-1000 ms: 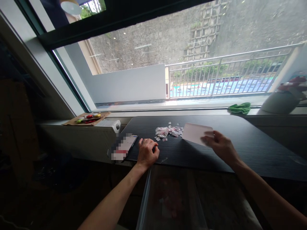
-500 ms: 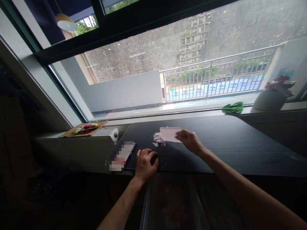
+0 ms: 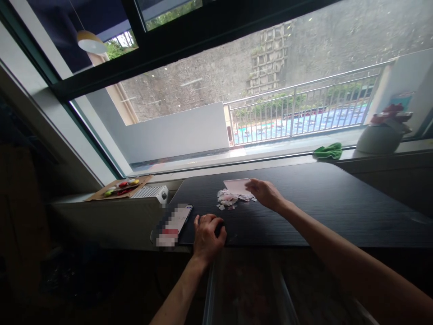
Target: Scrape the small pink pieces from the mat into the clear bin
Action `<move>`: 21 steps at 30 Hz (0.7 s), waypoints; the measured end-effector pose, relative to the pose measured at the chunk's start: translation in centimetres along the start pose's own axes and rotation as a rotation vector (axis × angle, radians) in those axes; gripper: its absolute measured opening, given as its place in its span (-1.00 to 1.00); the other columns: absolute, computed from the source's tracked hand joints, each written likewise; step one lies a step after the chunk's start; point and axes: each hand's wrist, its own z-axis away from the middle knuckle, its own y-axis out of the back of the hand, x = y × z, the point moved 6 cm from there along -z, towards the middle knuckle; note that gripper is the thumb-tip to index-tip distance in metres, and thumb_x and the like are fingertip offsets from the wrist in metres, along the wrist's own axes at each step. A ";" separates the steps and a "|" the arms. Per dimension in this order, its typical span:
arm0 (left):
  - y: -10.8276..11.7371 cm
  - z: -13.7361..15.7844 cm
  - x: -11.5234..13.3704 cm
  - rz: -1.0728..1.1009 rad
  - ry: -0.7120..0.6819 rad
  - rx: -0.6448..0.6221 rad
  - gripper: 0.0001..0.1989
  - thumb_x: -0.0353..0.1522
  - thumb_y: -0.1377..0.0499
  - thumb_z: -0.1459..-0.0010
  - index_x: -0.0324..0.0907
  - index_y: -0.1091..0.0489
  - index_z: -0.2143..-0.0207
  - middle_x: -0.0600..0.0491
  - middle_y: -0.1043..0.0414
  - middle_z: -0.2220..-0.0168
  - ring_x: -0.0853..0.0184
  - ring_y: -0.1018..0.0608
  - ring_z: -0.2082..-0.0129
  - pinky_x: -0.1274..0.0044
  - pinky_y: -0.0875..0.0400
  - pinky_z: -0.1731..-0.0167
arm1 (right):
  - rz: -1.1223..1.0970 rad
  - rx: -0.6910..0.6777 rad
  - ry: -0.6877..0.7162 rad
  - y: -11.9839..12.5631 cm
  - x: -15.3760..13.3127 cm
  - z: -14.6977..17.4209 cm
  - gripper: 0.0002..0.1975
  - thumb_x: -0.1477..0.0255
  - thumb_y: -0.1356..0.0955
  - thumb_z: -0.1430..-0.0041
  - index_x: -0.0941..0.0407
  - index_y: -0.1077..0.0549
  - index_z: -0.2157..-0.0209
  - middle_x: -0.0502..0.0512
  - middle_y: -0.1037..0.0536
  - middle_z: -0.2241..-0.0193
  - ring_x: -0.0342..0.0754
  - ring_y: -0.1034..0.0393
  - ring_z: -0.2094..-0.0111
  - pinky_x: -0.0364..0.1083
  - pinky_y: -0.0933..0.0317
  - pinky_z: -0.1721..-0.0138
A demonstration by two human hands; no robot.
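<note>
Head view shows the right hand (image 3: 265, 193) pinching a pale card (image 3: 235, 186), likely light, stiff and best gripped by that end, near paper scraps (image 3: 227, 198) on the table (image 3: 321, 212), left hand (image 3: 209, 237) loosely curled, seemingly empty.

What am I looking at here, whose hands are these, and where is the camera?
There is no machine: these are a person's bare hands, seen by a camera worn on their head, looking forward and down. The right hand holds a pale flat card at a heap of paper scraps on the dark table. The left hand rests near the table's edge, beside a phone. Whether the card touches the scraps is hard to tell.
</note>
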 end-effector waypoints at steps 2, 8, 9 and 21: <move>0.0 0.0 0.1 0.001 -0.002 -0.004 -0.84 -0.39 -0.12 -0.07 -0.12 -0.46 0.28 0.01 -0.44 0.24 0.20 -0.46 0.14 0.06 -0.01 -0.19 | 0.014 -0.008 -0.005 1.8 0.9 1.6 -0.82 0.41 -0.31 -0.15 0.06 -0.57 0.29 0.08 -0.65 0.39 -0.03 -0.51 0.44 -0.13 -0.29 0.47; 0.1 0.1 0.4 -0.007 0.009 0.000 -0.85 -0.41 -0.10 -0.06 -0.12 -0.44 0.31 0.03 -0.44 0.25 0.21 -0.46 0.13 0.06 -0.01 -0.19 | 0.098 0.151 -0.090 7.5 3.6 3.8 -0.80 0.36 -0.31 -0.11 0.05 -0.57 0.29 0.09 -0.65 0.38 0.04 -0.53 0.39 -0.09 -0.31 0.42; 0.1 0.1 0.4 -0.009 0.006 0.005 -0.85 -0.41 -0.10 -0.07 -0.12 -0.44 0.30 0.03 -0.44 0.25 0.21 -0.46 0.13 0.06 -0.02 -0.18 | 0.113 0.171 -0.117 7.4 4.0 3.5 -0.81 0.38 -0.32 -0.10 0.06 -0.57 0.29 0.10 -0.65 0.39 0.05 -0.53 0.39 -0.07 -0.32 0.41; 0.0 0.2 0.1 -0.025 -0.027 0.012 -0.84 -0.39 -0.09 -0.09 -0.11 -0.44 0.29 0.00 -0.45 0.23 0.20 -0.47 0.14 0.06 -0.02 -0.18 | -0.057 0.141 -0.216 6.9 4.8 4.5 -0.81 0.36 -0.36 -0.05 0.09 -0.56 0.30 0.12 -0.64 0.40 0.00 -0.51 0.41 -0.06 -0.36 0.41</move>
